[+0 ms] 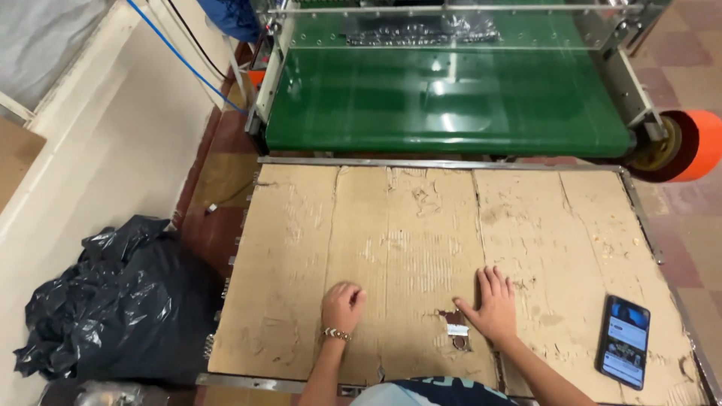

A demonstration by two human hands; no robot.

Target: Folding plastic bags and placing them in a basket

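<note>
Both my hands rest on the worn brown corrugated cardboard sheet (421,248) that covers the metal-framed work table (451,162) in front of me. My left hand (342,304) is curled into a loose fist, knuckles up, fingers tucked under, resting on the cardboard near its front edge; it grips nothing I can see. A beaded bracelet (336,333) sits at that wrist. My right hand (492,304) lies flat, palm down, fingers spread and pointing away from me, thumb angled out to the left. It holds nothing.

Just left of my right thumb, between the two hands, the cardboard has a torn dark patch (453,329) with a small pale scrap lying across it; I cannot tell what the scrap is. The cardboard surface is scuffed, creased in long folds running away from me, and peeled in places.

A black smartphone (624,342) with its screen lit lies face up on the cardboard near the front right corner, well apart from my right hand.

Beyond the far edge of the table stands a machine with a glossy green conveyor belt (451,105). An orange roller wheel (688,146) sits at its right end. On the floor to my left lies a crumpled black plastic bag (113,301), just beside the table.
</note>
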